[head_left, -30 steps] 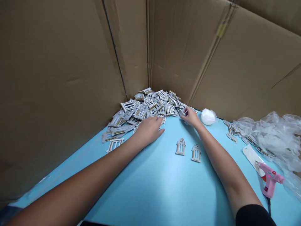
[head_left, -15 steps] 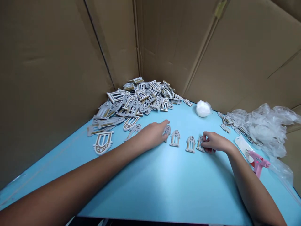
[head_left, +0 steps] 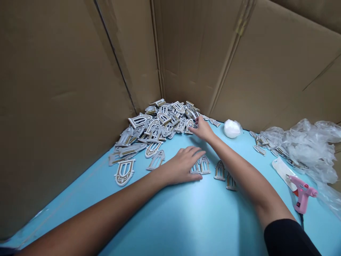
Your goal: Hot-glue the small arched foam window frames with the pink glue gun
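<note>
My left hand (head_left: 185, 166) lies low over the table with its fingers spread, partly covering a small arched window piece (head_left: 195, 168). Just beyond its fingertips is another arched window piece (head_left: 204, 165). At the right edge of the heap of window pieces (head_left: 154, 132), my right hand (head_left: 204, 129) reaches in with thumb and fingers apart, beside a white-and-gold window piece (head_left: 189, 126). Whether the thumb touches that piece is hard to tell. Under the right forearm lie two more arched pieces (head_left: 220, 170), one of them partly hidden.
A larger white window piece (head_left: 124, 172) and a grey arched one (head_left: 156, 160) lie left of my hands. A white ball-like bundle (head_left: 232, 128) sits near the cardboard wall (head_left: 191, 46). Crumpled clear plastic (head_left: 306, 149), loose pieces and a pink glue gun (head_left: 303, 193) are at the right.
My right hand has left the row's right end and moved up and left to the heap. My left hand has opened out over the row's left pieces. The view has shifted slightly.
</note>
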The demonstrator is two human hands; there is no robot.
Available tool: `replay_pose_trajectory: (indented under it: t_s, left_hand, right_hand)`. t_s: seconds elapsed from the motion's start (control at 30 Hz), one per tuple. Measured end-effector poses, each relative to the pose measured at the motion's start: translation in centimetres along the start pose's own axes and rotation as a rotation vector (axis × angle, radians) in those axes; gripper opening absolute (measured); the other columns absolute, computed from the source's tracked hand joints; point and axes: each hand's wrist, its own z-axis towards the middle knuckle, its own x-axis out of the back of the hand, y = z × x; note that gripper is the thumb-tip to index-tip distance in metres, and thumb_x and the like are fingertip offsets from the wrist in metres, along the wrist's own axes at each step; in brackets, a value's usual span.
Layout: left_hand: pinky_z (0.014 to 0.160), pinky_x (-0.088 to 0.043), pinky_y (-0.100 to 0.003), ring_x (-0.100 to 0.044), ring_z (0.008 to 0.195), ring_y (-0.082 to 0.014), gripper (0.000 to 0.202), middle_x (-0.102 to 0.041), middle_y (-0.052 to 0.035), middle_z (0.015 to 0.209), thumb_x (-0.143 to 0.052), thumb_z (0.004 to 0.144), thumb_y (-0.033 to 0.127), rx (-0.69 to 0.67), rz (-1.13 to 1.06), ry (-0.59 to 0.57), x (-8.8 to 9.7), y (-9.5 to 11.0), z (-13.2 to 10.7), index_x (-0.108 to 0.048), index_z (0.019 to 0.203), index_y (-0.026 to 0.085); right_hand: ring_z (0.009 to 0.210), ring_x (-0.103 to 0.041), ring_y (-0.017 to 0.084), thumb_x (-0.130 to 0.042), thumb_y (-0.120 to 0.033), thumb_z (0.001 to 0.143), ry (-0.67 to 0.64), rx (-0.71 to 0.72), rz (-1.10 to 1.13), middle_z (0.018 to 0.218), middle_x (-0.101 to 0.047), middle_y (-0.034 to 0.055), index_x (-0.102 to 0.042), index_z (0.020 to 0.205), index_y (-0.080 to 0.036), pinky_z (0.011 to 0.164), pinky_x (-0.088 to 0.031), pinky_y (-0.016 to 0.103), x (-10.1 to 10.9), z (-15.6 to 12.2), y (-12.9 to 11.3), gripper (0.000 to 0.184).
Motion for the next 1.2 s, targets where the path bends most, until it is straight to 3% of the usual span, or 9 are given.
replay_pose_trajectory:
  t_s: [0.1,0.2,0.33,0.47,0.57,0.77,0.9,1.07,1.2]
  left_hand:
    - [0.119,-0.034,-0.053,-0.036,0.15,-0.0401,0.085,-0.04,-0.0187,0.163,-0.07,0.089,0.052,-0.059,-0.016,-0.029,-1.6,-0.3,-0.1,-0.035,0.16,0.022]
    - [0.12,-0.032,-0.053,-0.038,0.149,-0.0385,0.066,-0.044,-0.0157,0.161,-0.065,0.094,0.047,-0.135,-0.022,-0.005,-2.6,-0.2,0.1,-0.045,0.154,0.027]
    - [0.12,-0.033,-0.052,-0.043,0.145,-0.037,0.053,-0.051,-0.015,0.154,-0.061,0.095,0.039,-0.174,-0.062,0.028,-2.8,-0.2,0.3,-0.055,0.145,0.024]
    - [0.121,-0.033,-0.049,-0.046,0.143,-0.0349,0.066,-0.053,-0.0133,0.152,-0.06,0.09,0.033,-0.204,-0.14,0.048,-3.0,-0.3,0.6,-0.045,0.153,0.022]
    - [0.122,-0.031,-0.048,-0.043,0.146,-0.0347,0.073,-0.049,-0.0134,0.157,-0.059,0.089,0.032,-0.218,-0.176,0.043,-3.5,-0.1,1.0,-0.037,0.158,0.021]
    - [0.125,-0.025,-0.05,-0.031,0.154,-0.0351,0.079,-0.038,-0.0167,0.165,-0.066,0.093,0.044,-0.178,-0.107,0.052,-3.9,0.2,1.5,-0.032,0.161,0.02]
    - [0.126,-0.023,-0.055,-0.028,0.155,-0.0395,0.078,-0.04,-0.0142,0.165,-0.075,0.086,0.06,-0.093,0.059,0.057,-1.5,-1.1,0.9,-0.049,0.152,0.025]
    - [0.12,-0.035,-0.053,-0.038,0.149,-0.0378,0.055,-0.044,-0.02,0.16,-0.058,0.101,0.046,0.315,0.25,0.275,1.6,-4.4,1.2,-0.055,0.147,0.015]
    - [0.111,-0.04,-0.057,-0.047,0.137,-0.0422,0.04,-0.047,-0.0208,0.155,-0.061,0.097,0.03,0.423,0.327,0.334,1.6,-5.8,2.7,-0.066,0.135,0.018]
  right_hand:
    - [0.094,-0.064,0.023,-0.063,-0.023,0.083,0.053,0.024,0.019,0.101,-0.066,0.0055,-0.046,0.116,-0.021,0.083,-0.048,0.033,-1.9,1.3,-0.4,0.037]
    - [0.083,-0.062,0.019,-0.06,-0.021,0.081,0.052,0.047,0.018,0.09,-0.062,-0.0004,-0.045,0.116,-0.021,0.077,-0.047,0.029,-1.4,1.0,-0.3,0.038]
    - [0.083,-0.058,0.017,-0.059,-0.018,0.079,0.028,0.083,-0.057,0.093,-0.061,-0.0001,-0.05,0.105,-0.021,0.078,-0.044,0.027,2.9,-1.7,0.9,0.028]
    - [0.078,-0.055,0.018,-0.062,-0.009,0.069,-0.064,-0.016,-0.256,0.082,-0.06,0.0022,-0.054,0.086,-0.02,0.068,-0.038,0.027,8.1,-6.7,3.0,0.022]
    - [0.067,-0.051,0.016,-0.062,-0.005,0.067,-0.157,-0.113,-0.337,0.077,-0.06,0.0025,-0.055,0.08,-0.019,0.061,-0.033,0.027,9.9,-11.6,3.8,0.021]
    - [0.077,-0.061,0.019,-0.052,-0.001,0.08,-0.492,0.008,-0.458,0.099,-0.066,0.0078,-0.06,0.096,-0.019,0.064,-0.037,0.029,7.8,-21.6,0.9,0.026]
    - [0.078,-0.067,0.021,-0.049,0.004,0.079,-0.698,-0.038,-0.568,0.11,-0.065,0.0144,-0.061,0.104,-0.015,0.061,-0.038,0.031,5.8,-24.0,-0.6,0.034]
    - [0.08,-0.071,0.023,-0.049,-0.009,0.094,-0.585,-0.062,-0.584,0.118,-0.063,0.0157,-0.06,0.11,-0.015,0.058,-0.038,0.033,5.3,-23.4,-0.3,0.02]
    - [0.078,-0.07,0.023,-0.051,-0.02,0.099,-0.489,0.057,-0.589,0.113,-0.064,0.0124,-0.06,0.106,-0.016,0.057,-0.04,0.032,5.5,-23.8,0.4,0.012]
